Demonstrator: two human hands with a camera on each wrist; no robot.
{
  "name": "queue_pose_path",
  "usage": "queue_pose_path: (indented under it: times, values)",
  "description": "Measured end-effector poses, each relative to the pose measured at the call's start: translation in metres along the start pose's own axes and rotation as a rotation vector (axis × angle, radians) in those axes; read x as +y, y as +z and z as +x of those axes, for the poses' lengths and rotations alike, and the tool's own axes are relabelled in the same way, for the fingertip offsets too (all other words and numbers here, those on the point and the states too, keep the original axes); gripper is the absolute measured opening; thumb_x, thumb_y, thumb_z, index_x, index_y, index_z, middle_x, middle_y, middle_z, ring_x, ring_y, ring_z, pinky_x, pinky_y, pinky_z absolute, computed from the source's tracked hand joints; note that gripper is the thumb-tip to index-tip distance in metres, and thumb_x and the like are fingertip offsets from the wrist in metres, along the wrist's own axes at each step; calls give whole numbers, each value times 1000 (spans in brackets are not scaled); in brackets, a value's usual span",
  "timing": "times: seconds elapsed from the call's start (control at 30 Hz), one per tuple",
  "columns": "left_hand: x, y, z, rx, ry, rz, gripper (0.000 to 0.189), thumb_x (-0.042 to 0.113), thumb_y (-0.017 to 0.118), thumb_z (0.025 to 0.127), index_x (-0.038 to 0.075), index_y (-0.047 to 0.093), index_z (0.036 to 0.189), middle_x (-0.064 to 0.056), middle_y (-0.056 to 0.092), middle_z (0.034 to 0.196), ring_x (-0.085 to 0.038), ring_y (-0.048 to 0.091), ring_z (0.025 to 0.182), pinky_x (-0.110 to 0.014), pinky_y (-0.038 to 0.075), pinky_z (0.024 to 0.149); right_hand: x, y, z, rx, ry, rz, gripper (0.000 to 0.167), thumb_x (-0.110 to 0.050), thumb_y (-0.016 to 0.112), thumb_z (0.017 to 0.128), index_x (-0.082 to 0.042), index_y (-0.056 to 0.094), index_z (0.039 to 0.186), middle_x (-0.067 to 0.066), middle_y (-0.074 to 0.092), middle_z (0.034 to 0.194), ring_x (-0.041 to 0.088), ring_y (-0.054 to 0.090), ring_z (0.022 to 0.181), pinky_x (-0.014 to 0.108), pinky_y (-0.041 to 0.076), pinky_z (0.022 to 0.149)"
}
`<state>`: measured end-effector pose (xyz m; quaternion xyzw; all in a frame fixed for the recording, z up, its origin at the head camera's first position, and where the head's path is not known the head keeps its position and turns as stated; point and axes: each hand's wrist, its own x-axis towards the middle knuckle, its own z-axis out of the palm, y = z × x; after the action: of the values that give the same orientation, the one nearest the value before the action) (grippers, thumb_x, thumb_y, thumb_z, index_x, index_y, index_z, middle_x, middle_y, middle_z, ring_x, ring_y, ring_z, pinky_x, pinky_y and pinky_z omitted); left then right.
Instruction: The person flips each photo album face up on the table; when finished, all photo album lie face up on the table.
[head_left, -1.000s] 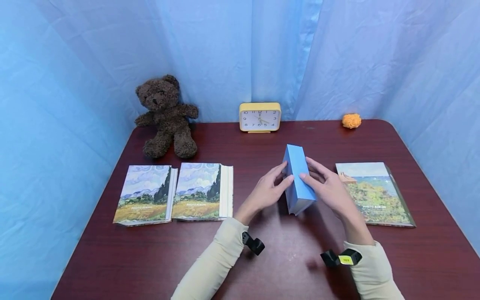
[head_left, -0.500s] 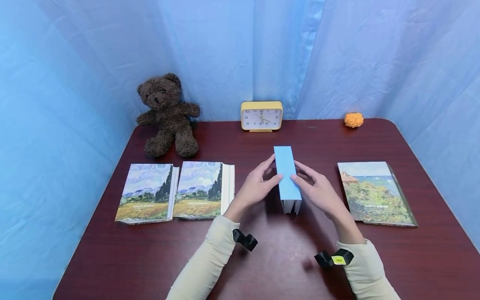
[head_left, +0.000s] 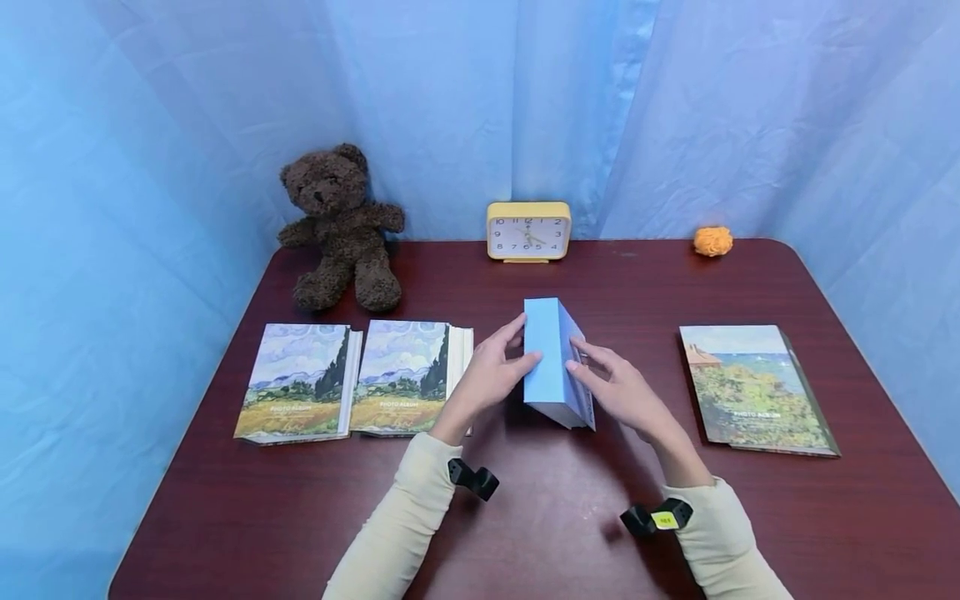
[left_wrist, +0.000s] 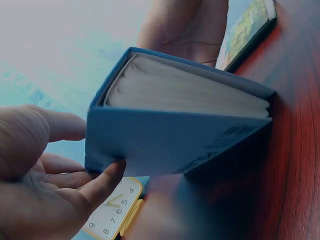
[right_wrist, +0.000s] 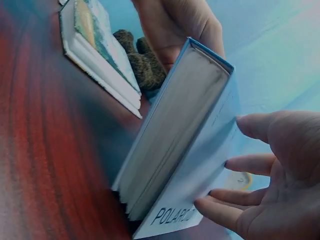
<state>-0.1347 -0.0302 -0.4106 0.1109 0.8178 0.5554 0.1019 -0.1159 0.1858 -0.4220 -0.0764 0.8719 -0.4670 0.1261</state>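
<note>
A thick blue photo album (head_left: 544,333) stands between my hands with its spine up, tilted to the left, its page edges facing me. Lettering beginning "POLARO" shows on its right cover (right_wrist: 200,165) in the right wrist view. My left hand (head_left: 489,372) holds the spine side, thumb at the spine edge and fingertips on the left cover. From the right, my right hand (head_left: 621,392) touches the other cover with thumb and fingertips, fingers loosely extended. The album's lower edges are down at the dark red table (head_left: 540,517).
Two photo albums (head_left: 296,379) with a wheat-field painting lie side by side at left. Another album (head_left: 753,392) with a seaside picture lies at right. Behind are a brown teddy bear (head_left: 341,225), a yellow clock (head_left: 528,233) and an orange ball (head_left: 712,242). Blue curtains (head_left: 420,108) surround the table.
Both hands have moved left with the blue album. It has turned from leaning right, through upright, to leaning left, so its right cover now shows.
</note>
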Motion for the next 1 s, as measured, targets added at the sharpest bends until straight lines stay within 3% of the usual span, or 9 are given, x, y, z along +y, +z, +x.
queue_pose_path:
  times: [0.2,0.47,0.73,1.0]
  values:
    - [-6,-6,-3,16,-29,30,64,24,63,93,12,36,149,-11,43,148,-25,51,128,-40,49,97,6,9,3,0,4,-100,65,-49,54,94,-17,36,149,19,37,148,39,42,132,57,39,103]
    - [-9,-10,-4,30,-20,198,62,26,65,92,6,41,145,-16,44,145,-31,54,124,-41,48,99,3,17,4,12,-16,-230,65,-42,57,94,-10,37,148,27,32,148,45,35,134,62,33,104]
    - [-12,-11,-6,29,-72,284,63,32,65,91,8,42,145,-18,44,144,-32,50,125,-45,44,101,3,23,6,15,24,-273,66,-40,59,94,-11,36,149,30,25,150,49,30,135,66,29,104]
    - [-14,-12,-8,25,-104,314,64,32,65,91,6,43,144,-20,48,140,-32,50,124,-46,44,101,8,27,7,26,30,-284,69,-39,61,92,-11,36,149,31,20,152,50,28,135,66,29,105]
